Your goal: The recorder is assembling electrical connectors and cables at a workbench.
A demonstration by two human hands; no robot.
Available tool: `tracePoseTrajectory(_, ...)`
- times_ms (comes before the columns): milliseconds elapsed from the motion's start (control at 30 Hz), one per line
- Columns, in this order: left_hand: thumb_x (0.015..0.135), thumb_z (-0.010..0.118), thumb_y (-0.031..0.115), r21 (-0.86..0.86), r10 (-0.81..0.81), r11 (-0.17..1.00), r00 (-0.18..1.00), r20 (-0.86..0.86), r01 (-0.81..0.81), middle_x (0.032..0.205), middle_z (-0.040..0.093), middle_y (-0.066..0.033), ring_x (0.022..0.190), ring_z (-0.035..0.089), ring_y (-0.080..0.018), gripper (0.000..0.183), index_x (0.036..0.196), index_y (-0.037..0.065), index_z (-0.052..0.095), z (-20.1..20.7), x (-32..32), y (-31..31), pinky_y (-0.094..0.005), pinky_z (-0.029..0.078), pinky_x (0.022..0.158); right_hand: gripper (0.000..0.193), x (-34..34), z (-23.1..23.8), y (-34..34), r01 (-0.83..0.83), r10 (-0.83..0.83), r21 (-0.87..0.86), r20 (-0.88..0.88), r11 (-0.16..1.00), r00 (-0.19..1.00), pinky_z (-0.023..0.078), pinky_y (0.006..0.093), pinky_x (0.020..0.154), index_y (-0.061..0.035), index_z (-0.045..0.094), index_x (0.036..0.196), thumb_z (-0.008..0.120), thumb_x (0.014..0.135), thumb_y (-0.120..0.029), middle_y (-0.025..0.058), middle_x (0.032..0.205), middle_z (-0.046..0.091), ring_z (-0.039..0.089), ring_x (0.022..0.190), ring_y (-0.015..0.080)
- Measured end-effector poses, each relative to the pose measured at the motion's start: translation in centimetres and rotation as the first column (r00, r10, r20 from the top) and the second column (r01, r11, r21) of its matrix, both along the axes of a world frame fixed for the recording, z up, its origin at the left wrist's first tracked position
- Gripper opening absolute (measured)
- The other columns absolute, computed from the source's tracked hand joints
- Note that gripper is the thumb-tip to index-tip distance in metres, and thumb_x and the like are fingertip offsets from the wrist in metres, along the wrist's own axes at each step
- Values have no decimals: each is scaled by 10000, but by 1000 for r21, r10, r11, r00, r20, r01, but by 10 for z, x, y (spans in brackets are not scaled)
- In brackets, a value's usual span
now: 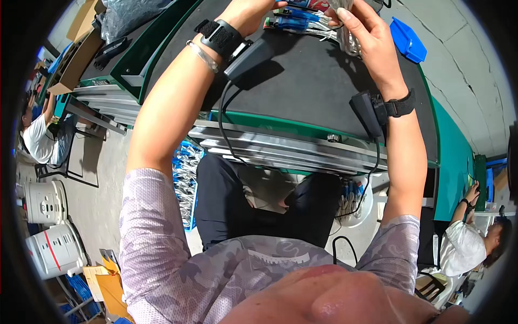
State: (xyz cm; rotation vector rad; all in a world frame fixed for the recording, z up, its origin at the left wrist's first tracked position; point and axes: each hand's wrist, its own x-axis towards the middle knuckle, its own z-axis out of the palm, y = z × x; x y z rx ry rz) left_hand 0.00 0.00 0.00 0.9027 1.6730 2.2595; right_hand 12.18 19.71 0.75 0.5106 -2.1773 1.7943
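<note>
Cable bundle (345,35), clear-grey, looped: upper edge of the frame, right of centre, raised over the worktop. Right hand (375,40): thumb and fingers closed about that bundle. Blue-ended cables (294,22), several: lying just left of the bundle. Left hand (249,12): cut by the upper edge, a fingertip near the cables; how far open, or whether it holds anything, cannot be told.

Worktop (313,86): dark, matte, green-edged, with metal rails (270,148) along its near side. Blue tray (408,42): upper right, beside the worktop's edge. Clear plastic bag (127,19) and open cardboard box (69,67): upper left.

Below the rails: blue crate (192,221) of cables, left of the knees; white tub (367,208), also holding cables, right. Grey concrete floor (110,189). Two white drums (54,251), lower left, one red-striped. Seated co-workers at far left (39,140) and lower right (463,248).

Markings: pale print on the shirt (226,264), illegible.
</note>
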Motion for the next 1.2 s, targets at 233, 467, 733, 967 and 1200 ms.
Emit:
tracePoseTrajectory(233,1027,501,388,22,114,993,992,-44,-113,921,612,43,810,548,-52,293,1056,118,611,-1,-15,-10,-226,437,721,296,8,3,-5,421,-23,574,-573,702,819,524,295,826,10,609,1238,609,972,-121,84,1031,694,673,896,229)
tracePoseTrajectory(467,1002,529,423,-91,234,967,971,-41,-237,949,598,18,845,532,-85,331,1083,112,608,-13,-27,-9,-272,421,772,463,-24,-34,36,399,-69,780,-421,481,905,498,400,919,-127,634,1251,754,817,-238,121,1109,648,605,1088,315)
tracePoseTrajectory(733,947,653,180,-228,1,973,994,-110,-26,924,608,11,778,522,-68,206,1100,44,624,-16,-3,3,-228,434,683,742,-21,-37,45,501,-347,809,-394,308,851,425,531,996,-137,598,1321,766,736,-562,126,1327,585,526,1238,331)
tracePoseTrajectory(967,966,639,305,-538,-376,830,859,-347,147,1078,665,-11,1048,583,-104,319,1173,63,667,-17,15,-2,-256,432,959,670,-1,-8,10,243,-383,916,-110,318,917,461,471,944,-89,696,1149,718,754,-631,140,1073,704,640,1070,325)
tracePoseTrajectory(1200,945,670,301,-578,-371,807,868,-331,124,1071,669,-21,1034,594,-115,333,1163,49,664,-10,18,7,-270,437,975,612,-51,-40,104,454,-487,694,-167,560,857,475,412,970,-46,671,1200,579,896,-569,213,1179,669,620,1155,332)
